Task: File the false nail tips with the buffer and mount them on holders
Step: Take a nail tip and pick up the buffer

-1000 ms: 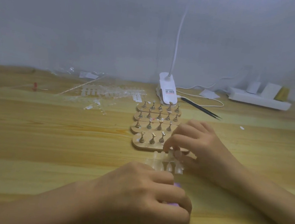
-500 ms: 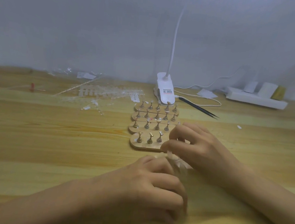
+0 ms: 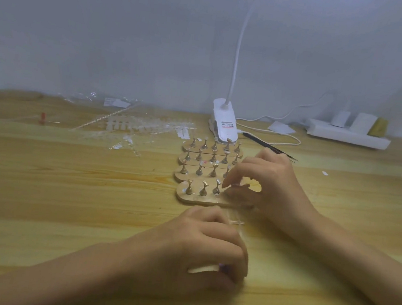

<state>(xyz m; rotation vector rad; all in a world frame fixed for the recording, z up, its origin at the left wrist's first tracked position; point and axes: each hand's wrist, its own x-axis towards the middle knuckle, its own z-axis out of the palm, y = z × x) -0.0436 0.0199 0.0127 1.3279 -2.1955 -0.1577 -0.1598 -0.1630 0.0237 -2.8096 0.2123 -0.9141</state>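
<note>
- Curling on the wooden table closest to the camera, the left hand lies on the near side of the front holder board, its fingers folded down round the buffer, of which only a purple sliver shows under the fingertips
- Between that hand and the front holder board, a clear strip of nail tips pokes out past the knuckles, low over the table and blurred; whether the left hand holds it too I cannot tell
- On the left half of the front holder board three small metal pegs stand upright
- Over the right half of the front holder board rests the right hand, fingers bent, forefinger tip and thumb drawn close together just right of the third peg; whether they pinch a nail tip is too blurred to tell
- Directly behind the front holder board, three more holder boards lie edge to edge, their pegs upright
- Behind and right of the front holder board, black tweezers lie slantwise, partly hidden by the right hand
- Straight behind it, past the last board, sits a white clip lamp, its neck rising out of view and its cable looping rightward
- Behind and left of it, loose clear nail tips and sprues lie scattered
- Far behind and right of it, a white power strip lies by the wall
</note>
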